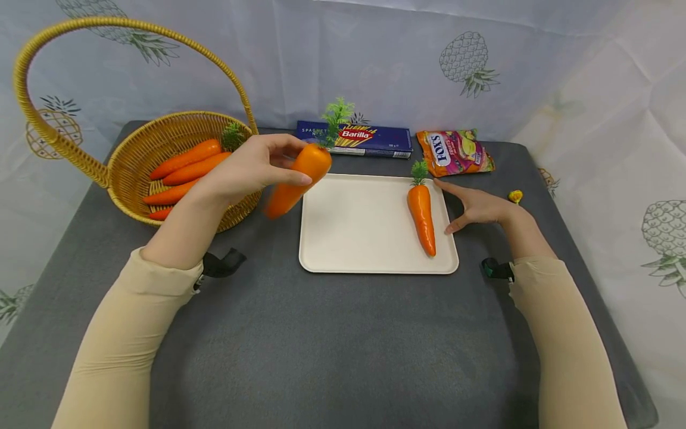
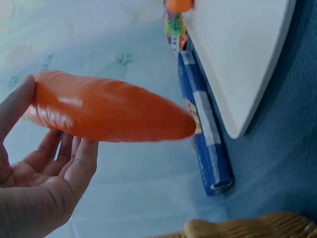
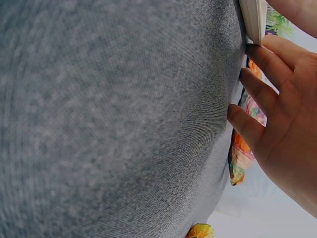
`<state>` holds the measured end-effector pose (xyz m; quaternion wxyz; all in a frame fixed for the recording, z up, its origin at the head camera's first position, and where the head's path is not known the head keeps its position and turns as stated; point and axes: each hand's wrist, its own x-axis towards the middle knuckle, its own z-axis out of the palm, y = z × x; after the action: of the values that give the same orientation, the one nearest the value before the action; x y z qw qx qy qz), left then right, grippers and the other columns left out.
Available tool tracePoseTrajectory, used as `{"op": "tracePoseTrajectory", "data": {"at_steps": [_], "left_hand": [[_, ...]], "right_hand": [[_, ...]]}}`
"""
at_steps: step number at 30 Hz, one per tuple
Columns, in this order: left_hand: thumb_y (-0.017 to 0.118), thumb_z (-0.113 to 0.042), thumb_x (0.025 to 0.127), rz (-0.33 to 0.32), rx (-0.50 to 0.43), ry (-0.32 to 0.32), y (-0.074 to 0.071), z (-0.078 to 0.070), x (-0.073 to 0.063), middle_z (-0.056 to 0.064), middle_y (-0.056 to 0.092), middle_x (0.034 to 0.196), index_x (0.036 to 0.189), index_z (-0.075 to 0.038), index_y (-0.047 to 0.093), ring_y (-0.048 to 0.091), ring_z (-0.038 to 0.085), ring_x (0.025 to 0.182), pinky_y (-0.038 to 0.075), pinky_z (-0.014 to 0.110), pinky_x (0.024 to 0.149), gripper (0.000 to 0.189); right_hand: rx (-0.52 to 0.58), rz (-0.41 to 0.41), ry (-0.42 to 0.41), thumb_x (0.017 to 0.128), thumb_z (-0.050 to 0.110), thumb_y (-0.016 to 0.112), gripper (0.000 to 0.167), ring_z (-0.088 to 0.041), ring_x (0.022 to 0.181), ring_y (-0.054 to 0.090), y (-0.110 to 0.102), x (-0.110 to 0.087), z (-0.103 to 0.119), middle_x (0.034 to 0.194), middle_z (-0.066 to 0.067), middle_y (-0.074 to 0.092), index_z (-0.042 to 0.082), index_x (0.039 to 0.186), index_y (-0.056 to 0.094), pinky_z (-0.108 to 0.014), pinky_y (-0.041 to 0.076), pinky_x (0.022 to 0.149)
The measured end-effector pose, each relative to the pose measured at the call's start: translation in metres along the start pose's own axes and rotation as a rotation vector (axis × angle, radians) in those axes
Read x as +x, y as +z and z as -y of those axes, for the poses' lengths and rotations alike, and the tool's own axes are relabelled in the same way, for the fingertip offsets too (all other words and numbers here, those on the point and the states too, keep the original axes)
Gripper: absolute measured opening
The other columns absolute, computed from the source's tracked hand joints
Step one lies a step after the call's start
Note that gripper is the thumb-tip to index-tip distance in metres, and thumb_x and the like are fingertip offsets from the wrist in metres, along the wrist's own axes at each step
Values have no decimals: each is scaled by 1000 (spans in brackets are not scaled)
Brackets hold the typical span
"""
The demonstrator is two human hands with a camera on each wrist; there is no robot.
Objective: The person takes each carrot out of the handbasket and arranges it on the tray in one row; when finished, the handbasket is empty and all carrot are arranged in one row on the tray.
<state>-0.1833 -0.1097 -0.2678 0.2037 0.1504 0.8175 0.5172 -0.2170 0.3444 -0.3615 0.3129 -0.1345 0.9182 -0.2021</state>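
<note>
My left hand point(image 1: 252, 167) pinches an orange toy carrot point(image 2: 109, 109) between thumb and fingers, up in the air between the basket and the tray. Its green top points away from me and its tip hangs down toward the table. A second carrot point(image 1: 421, 217) lies on the right part of the cream tray point(image 1: 354, 232), leafy end at the back. At the tray's right edge rests my right hand point(image 1: 479, 205), thumb and index finger spread along the rim. The other fingers point(image 3: 247, 124) are extended, with nothing gripped.
A wicker basket point(image 1: 125, 173) with a tall arched handle stands at the left, holding several carrots point(image 1: 187, 158). Behind the tray lie a blue spaghetti box point(image 1: 375, 137) and a Fox's candy bag point(image 1: 455, 152). A small yellow object point(image 1: 515, 196) sits beyond my right wrist.
</note>
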Motion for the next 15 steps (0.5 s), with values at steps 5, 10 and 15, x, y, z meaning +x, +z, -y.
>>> {"op": "tracePoseTrajectory", "data": {"at_steps": [5, 10, 15], "left_hand": [[73, -16, 89, 20, -68, -36, 9, 4, 7, 13, 57, 132, 138, -9, 52, 58, 26, 116, 48, 42, 104, 54], [71, -16, 90, 44, -111, -63, 18, 7, 11, 11, 57, 128, 137, -10, 53, 57, 24, 112, 50, 39, 98, 51], [70, -14, 91, 80, -179, -92, 28, 12, 15, 11, 57, 130, 138, -9, 52, 58, 24, 113, 52, 41, 103, 51]], "right_hand": [[-2, -3, 5, 75, 34, 84, 118, -46, 152, 12, 0, 0, 1, 168, -16, 8, 23, 161, 4, -76, 12, 115], [-7, -2, 3, 75, 34, 84, 118, -47, 151, 13, 0, 0, 0, 167, -17, 8, 23, 161, 4, -76, 13, 114], [1, -5, 3, 75, 35, 85, 118, -47, 151, 12, 1, 1, -1, 168, -16, 8, 24, 161, 4, -76, 12, 115]]}}
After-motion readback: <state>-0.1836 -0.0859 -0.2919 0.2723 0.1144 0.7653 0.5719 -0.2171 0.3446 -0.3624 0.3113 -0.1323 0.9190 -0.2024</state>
